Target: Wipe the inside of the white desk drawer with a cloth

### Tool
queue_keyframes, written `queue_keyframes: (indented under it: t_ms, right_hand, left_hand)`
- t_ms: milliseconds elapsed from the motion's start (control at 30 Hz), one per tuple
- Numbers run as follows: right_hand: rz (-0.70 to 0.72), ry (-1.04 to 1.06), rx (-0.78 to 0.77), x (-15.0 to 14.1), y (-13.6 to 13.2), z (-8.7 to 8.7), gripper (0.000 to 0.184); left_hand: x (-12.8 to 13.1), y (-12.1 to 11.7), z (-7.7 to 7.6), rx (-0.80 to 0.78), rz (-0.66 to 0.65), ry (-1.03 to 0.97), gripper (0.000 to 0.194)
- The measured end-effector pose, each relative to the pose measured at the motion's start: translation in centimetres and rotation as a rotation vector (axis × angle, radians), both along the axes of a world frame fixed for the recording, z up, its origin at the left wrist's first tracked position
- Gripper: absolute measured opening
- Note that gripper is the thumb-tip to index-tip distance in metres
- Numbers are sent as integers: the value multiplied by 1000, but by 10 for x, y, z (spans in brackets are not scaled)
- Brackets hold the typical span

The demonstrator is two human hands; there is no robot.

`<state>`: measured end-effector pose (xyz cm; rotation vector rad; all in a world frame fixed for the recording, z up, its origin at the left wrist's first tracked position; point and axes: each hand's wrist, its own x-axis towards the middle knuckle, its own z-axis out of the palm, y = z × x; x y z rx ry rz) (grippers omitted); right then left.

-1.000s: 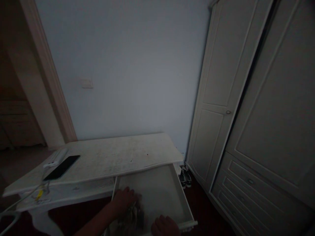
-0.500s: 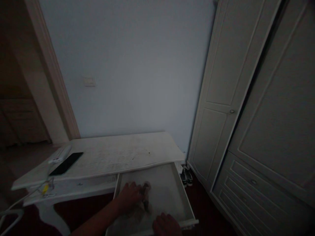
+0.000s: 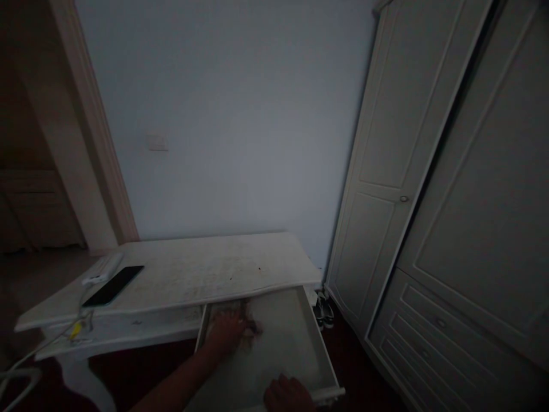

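A white drawer (image 3: 286,337) is pulled out from the white table (image 3: 206,263). Inside it, toward the back left, my left hand (image 3: 229,329) presses on a crumpled cloth (image 3: 253,327) of pale pinkish colour with dark patches. The fingers are bent over the cloth and partly blurred. At the drawer's front edge, my right hand (image 3: 288,393) has its fingers curled over the front panel.
On the table's left end lie a dark phone (image 3: 114,286) and a white box-like item (image 3: 102,270), with a cable (image 3: 47,344) hanging down. Shoes (image 3: 323,312) stand on the floor beside the wardrobe (image 3: 369,257) at right.
My left hand and the cloth have shifted toward the back of the drawer, away from its front. My right hand stays on the front edge.
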<state>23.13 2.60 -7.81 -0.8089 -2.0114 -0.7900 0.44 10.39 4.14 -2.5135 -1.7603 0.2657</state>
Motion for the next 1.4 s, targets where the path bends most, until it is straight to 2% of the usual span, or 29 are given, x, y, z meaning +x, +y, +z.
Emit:
queue_keyframes:
  t_ms: [100,167,233,300,367,433,533,633,733,900,1033,1133,1233,1333,1400]
  right_hand:
    - [30,109,45,-4,3,-3,40]
    - [36,109,38,-6,4,-4,40]
    - [37,70,15,-5,4,-4,39]
    - [31,44,8,-2,2,-1,37]
    - [10,14,-5,1,-2,3,37]
    - [-9,-39,-48,4,-6,9,38]
    - [-13,-91,-112,6,-11,14,51]
    - [5,-62,-85,4,-9,12,58]
    - [12,2,-24,1,-5,7,49]
    - [15,11,-34,-1,-2,3,37]
    - [26,36,-2,-1,-5,6,39]
    - [20,-17,-108,2,-10,12,49]
    - [33,-44,-173,4,-14,15,57]
    - [38,11,-131,4,-13,12,54]
    - [35,23,-124,4,-12,9,50]
  left_hand:
    - [-4,-18,-7,-77,-142,-19,44]
    - [-11,-26,-8,-92,-213,-43,43]
    - [-17,-27,-6,-74,-156,-56,47]
    - [-19,-21,-2,-34,-9,-53,52]
    - [-14,-12,2,12,119,-46,56]
    - [-7,-4,4,43,178,-47,57]
    - [1,4,3,53,194,-46,52]
    - [0,10,2,69,207,-42,53]
    - [-4,17,2,100,234,-32,55]
    - [-2,20,5,108,206,-22,55]
    - [-2,3,3,62,116,-12,57]
    - [-7,-18,3,0,32,-13,65]
    - [-11,-37,4,-136,-41,-30,70]
    - [-9,-51,-4,-300,-90,-51,64]
    - [-5,-57,-13,-318,-83,-68,61]
